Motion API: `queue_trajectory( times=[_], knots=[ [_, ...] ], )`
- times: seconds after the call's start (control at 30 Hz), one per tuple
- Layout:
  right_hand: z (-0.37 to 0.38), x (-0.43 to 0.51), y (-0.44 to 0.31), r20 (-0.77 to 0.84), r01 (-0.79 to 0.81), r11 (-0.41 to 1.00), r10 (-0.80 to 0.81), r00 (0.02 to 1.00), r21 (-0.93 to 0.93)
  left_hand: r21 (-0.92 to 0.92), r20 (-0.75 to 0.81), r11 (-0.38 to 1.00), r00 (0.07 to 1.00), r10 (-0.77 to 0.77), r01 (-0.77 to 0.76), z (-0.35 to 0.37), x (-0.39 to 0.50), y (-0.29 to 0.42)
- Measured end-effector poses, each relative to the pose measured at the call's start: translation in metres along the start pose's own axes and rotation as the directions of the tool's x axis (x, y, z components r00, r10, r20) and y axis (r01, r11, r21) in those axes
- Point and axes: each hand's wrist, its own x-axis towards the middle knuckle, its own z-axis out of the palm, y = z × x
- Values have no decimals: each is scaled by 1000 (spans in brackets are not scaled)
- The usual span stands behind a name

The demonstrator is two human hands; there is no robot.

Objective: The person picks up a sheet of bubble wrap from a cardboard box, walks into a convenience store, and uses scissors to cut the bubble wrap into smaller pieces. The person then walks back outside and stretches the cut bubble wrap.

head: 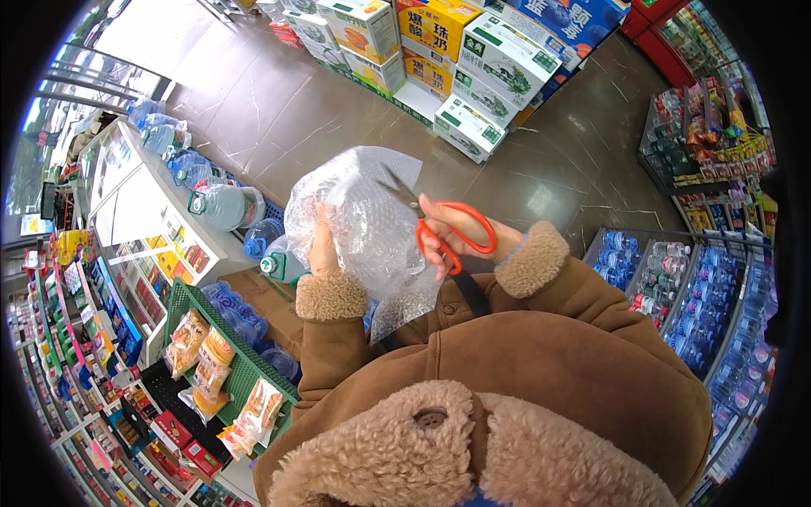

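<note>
My left hand [324,246] holds a bundle of clear bubble wrap [367,212] in front of my body, the thumb on its near side and the other fingers hidden behind the plastic. Red-handled scissors [453,236] are in my right hand [453,237], at the right side of the wrap. Their dark blades point up and left over the wrap's edge and stand slightly apart. A strip of the bubble wrap hangs down towards my brown coat.
Large water bottles [228,206] line the white counter [171,203] on the left. Below them are a cardboard box [266,304] and a green basket [244,361] with packaged bread. Stacked milk cartons [469,127] stand ahead; bottled drinks [703,304] fill racks at right.
</note>
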Motion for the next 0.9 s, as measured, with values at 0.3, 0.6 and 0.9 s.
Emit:
queue_trajectory(
  times=[0.3, 0.6, 0.9],
  knots=[
    [0, 57, 6, -345, 544, 837, -530, 774, -65, 146, 118, 988, 991, -61, 43, 7, -10, -38],
    [-19, 70, -9, -339, 517, 825, -565, 752, -227, 737, -323, 559, 925, -201, 379, -137, -21, -18],
    [-5, 83, 8, -38, 487, 828, -516, 856, -278, 913, 273, 135, 820, 503, -386, -1, -17, -12]
  ],
)
